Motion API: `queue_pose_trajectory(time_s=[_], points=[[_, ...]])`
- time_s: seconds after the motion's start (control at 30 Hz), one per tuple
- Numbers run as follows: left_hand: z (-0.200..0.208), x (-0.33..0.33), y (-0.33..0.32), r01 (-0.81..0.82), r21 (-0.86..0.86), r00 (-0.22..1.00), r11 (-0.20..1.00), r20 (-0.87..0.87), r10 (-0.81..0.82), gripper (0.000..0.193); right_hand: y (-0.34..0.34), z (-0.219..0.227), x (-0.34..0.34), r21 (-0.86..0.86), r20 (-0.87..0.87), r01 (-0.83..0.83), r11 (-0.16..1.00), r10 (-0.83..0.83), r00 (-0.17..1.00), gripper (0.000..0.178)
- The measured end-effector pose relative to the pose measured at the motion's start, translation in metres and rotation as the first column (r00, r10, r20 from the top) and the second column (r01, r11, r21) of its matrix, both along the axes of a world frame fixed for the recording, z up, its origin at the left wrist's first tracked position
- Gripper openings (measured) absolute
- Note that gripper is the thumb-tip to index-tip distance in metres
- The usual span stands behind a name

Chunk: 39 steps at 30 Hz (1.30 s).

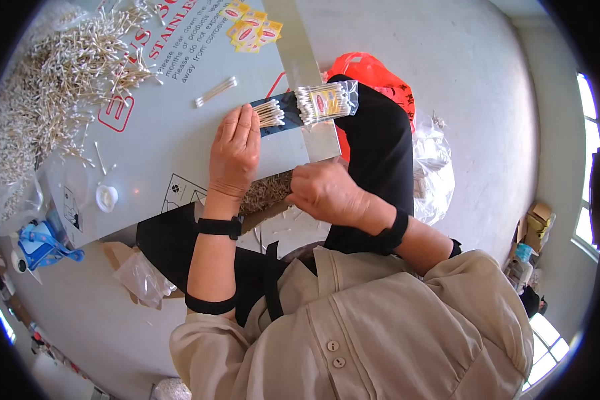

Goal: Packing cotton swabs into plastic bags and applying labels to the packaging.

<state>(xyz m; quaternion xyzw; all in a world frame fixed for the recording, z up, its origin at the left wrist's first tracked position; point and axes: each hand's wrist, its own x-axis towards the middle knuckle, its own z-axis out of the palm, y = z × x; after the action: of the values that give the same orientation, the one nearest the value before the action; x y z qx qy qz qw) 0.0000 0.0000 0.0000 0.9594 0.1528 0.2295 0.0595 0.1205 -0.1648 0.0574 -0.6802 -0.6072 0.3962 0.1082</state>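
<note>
Two bare hands work at the near right corner of a pale grey, flat-topped counter (163, 150) with printed markings. The left hand (237, 143) lies with its fingers together over the left end of a fanned bundle of white-tipped wooden cotton swabs (271, 114), which rests on a dark, flat strip (286, 104). The right hand (330, 193) is curled inward just off the counter's near edge, beside a brown box of loose swabs (268, 191) lower down. With the undersides of both hands hidden, I cannot tell whether the left grips the bundle or merely presses it, nor whether the right holds anything.

Just right of the bundle, a clear plastic packet of swabs with a yellow label (325, 102) reaches past the counter's edge. Small yellow printed cards (252, 30) lie at the far side, a few loose swabs (215, 92) lie nearer, and a large heap of swabs (80, 73) covers the far left.
</note>
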Motion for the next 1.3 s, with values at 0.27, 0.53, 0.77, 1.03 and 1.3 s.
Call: queue_pose_trajectory(time_s=[0.27,0.53,0.77,1.03,1.3], points=[[-0.003,-0.003,0.001,-0.008,-0.021,0.997,1.0,0.08,0.01,0.029,-0.012,-0.001,-0.009,0.245,0.117,-0.098,0.964,0.071,0.991,0.014],[0.002,0.0,0.001,-0.019,-0.068,0.994,0.998,0.108,0.027,0.023,-0.009,-0.005,-0.004,0.321,0.121,0.024,0.947,-0.067,0.99,0.009],[0.023,0.0,-0.006,-0.046,0.019,0.991,0.999,0.128,0.043,0.019,-0.006,-0.006,0.001,0.326,-0.077,0.351,0.878,-0.345,0.935,0.016],[0.022,-0.007,-0.016,-0.04,-0.022,0.995,0.999,0.089,0.042,0.017,-0.007,-0.012,0.004,0.317,-0.118,0.383,0.868,-0.364,0.924,0.015],[0.025,0.0,-0.013,-0.031,-0.056,0.997,0.998,0.064,0.035,0.018,-0.005,-0.012,0.005,0.291,-0.132,0.392,0.873,-0.369,0.92,0.014]])
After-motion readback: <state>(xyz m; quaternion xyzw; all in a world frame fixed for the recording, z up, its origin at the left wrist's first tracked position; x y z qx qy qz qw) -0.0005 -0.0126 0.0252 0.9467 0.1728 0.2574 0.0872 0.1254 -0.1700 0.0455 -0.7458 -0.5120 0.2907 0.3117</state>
